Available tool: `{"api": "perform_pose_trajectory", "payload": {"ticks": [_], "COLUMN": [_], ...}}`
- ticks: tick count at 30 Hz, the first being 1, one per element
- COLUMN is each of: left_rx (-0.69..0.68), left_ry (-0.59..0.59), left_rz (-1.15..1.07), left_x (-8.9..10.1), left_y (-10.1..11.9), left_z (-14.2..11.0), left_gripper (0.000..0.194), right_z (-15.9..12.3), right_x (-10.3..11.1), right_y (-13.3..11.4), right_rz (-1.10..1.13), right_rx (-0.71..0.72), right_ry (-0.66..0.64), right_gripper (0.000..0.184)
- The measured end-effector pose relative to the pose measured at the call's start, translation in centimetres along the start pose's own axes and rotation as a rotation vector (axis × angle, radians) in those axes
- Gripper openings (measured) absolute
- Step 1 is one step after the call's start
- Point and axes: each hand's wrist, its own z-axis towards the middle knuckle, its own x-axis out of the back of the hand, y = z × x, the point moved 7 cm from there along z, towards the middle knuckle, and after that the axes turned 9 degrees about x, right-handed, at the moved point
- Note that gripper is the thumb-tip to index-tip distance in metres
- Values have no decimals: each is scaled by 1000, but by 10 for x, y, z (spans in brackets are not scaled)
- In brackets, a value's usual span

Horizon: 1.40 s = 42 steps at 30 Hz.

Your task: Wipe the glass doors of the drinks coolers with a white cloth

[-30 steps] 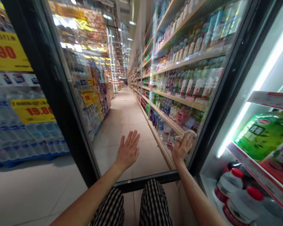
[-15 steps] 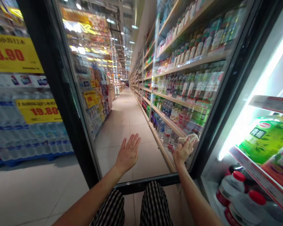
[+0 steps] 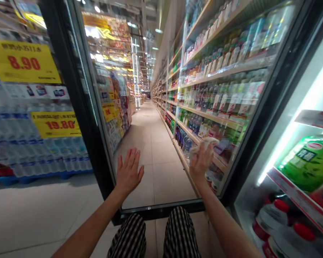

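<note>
In front of me stands a glass door (image 3: 140,150) in a black frame, with the aisle and shelves visible through the pane or mirrored in it. My left hand (image 3: 129,170) is open at the lower left of the glass, fingers spread and palm toward it; whether it touches is hard to tell. At the lower right, my right hand (image 3: 201,163) holds a pale, crumpled cloth (image 3: 208,142) flat against the pane. The cloth shows past my fingertips; the rest lies hidden behind the hand.
A lit refrigerator on the right holds a green package (image 3: 307,161) on a shelf and red-capped bottles (image 3: 273,215) below. To the left, stacked water bottles (image 3: 54,150) carry yellow price signs (image 3: 24,62). My knees (image 3: 179,229) in checked trousers are close to the door's bottom frame (image 3: 164,211).
My left hand has moved left across the glass, its fingers spreading wider. My right hand and the cloth have shifted slightly left and up. The view has turned a little to the left.
</note>
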Motion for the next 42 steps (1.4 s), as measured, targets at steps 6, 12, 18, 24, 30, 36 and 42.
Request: {"api": "perform_pose_trajectory", "payload": {"ticks": [6,12,18,24,30,36,42], "left_rx": [-60,-64,3,-52,-12,90,86], "left_ry": [-24,-36,32,-16,-39,34,23], "left_rz": [39,31,-17,-7,-29,-50,-33], "left_x": [1,5,31,42,45,58,63], "left_y": [-4,-8,-27,-43,-55,-68,-65], "left_z": [-2,-7,-1,-30,-60,-49,-44], "left_gripper": [71,72,71,71,68,67,67], "right_z": [-2,49,16,23,-44,28,-44], "right_x": [-20,-2,-24,-38,-43,-43,-31], "right_y": [-102,-53,-162,-189,-238,-252,-244], "right_rz": [148,47,207,205,262,223,268], "right_rx": [598,161,878,716,1159,779,1118], "right_ry": [-161,122,-171,-124,-135,-139,-115], "right_gripper": [49,56,46,43,35,40,31]}}
